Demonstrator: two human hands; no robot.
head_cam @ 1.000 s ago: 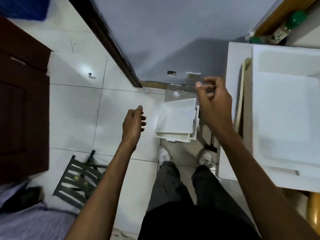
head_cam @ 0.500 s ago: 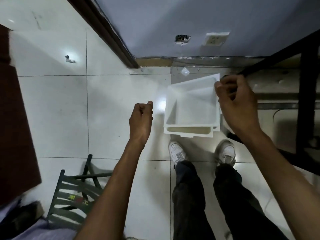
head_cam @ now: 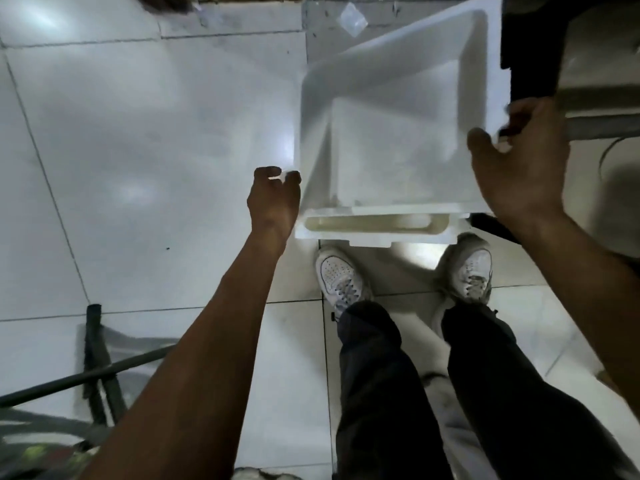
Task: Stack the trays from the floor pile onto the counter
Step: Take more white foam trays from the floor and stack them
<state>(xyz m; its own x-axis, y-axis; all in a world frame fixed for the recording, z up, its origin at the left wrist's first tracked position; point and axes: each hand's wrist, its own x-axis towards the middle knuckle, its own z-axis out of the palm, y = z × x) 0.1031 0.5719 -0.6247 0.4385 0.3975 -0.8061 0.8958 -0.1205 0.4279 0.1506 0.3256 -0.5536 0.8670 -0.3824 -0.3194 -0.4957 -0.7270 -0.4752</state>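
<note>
Two white foam trays lie stacked on the tiled floor in front of my feet. The top tray (head_cam: 394, 140) is deep and sits slightly askew on the lower tray (head_cam: 367, 228), whose near rim sticks out. My right hand (head_cam: 516, 164) grips the top tray's right rim, thumb inside and fingers over the edge. At the tray's near left corner, the curled fingers of my left hand (head_cam: 273, 195) touch the rim; whether they hold it is unclear. The counter is out of view.
My white shoes (head_cam: 341, 282) stand just behind the trays. A dark frame or shelf leg (head_cam: 530, 50) stands right of the trays, close to my right hand. A dark green folding rack (head_cam: 100, 368) lies on the floor at the lower left.
I have bent down much closer to the floor pile. Both hands dropped from the air to the top tray's sides, the right one closing on its rim.
</note>
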